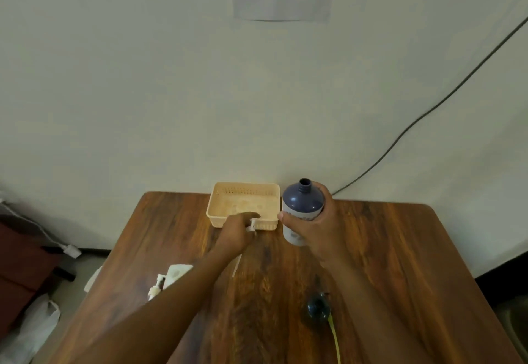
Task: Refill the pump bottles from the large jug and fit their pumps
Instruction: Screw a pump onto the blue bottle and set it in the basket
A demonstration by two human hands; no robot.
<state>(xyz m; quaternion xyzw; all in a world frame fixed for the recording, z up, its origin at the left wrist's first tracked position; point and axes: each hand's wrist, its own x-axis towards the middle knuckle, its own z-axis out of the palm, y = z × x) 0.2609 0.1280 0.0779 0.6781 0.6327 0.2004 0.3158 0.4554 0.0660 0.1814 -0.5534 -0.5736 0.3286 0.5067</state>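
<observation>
Right hand (307, 226) wrapped round open-necked bottle (302, 206) near table (400, 249) far edge, left hand (238, 230) pinching pump (252, 225) beside basket (243, 189); misaimed dip tube could tip bottle.

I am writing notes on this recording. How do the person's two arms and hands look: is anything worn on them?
Both forearms are bare along all that the frame shows; no sleeve edge appears. The left hand and the right hand wear no gloves. No watch, bracelet or ring can be seen on the wrists or fingers, though the picture is somewhat blurred, so a thin ring could escape notice.
</observation>
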